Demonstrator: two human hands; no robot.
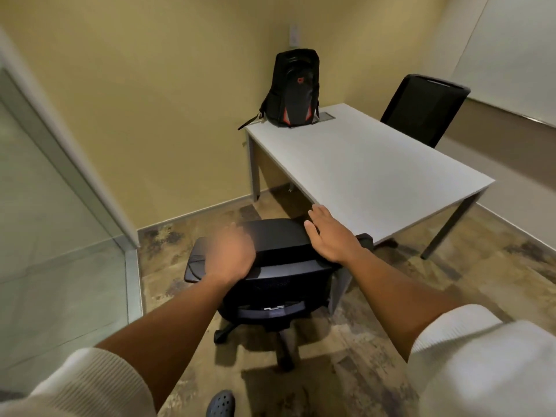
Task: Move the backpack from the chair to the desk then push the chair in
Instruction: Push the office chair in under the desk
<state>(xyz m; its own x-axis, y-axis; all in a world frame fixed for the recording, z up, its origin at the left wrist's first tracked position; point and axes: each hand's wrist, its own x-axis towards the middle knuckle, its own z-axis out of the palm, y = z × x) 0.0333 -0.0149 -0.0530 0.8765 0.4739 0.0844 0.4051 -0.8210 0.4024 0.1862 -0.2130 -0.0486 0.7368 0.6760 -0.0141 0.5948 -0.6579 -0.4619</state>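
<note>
The black backpack (296, 88) with red trim stands upright on the far left corner of the white desk (376, 170), against the wall. A black office chair (279, 266) on wheels stands in front of me, at the desk's near corner, its seat bare. My left hand (231, 255) is blurred and hovers over the top of the chair's backrest, fingers loosely apart. My right hand (329, 233) is flat and open just above the backrest's right end, close to the desk edge. Neither hand visibly grips the chair.
A second black chair (421, 109) stands at the desk's far side. A glass partition (54, 236) runs along the left. Yellow walls close the corner behind the desk. My shoe (221, 404) shows at the bottom on the patterned floor.
</note>
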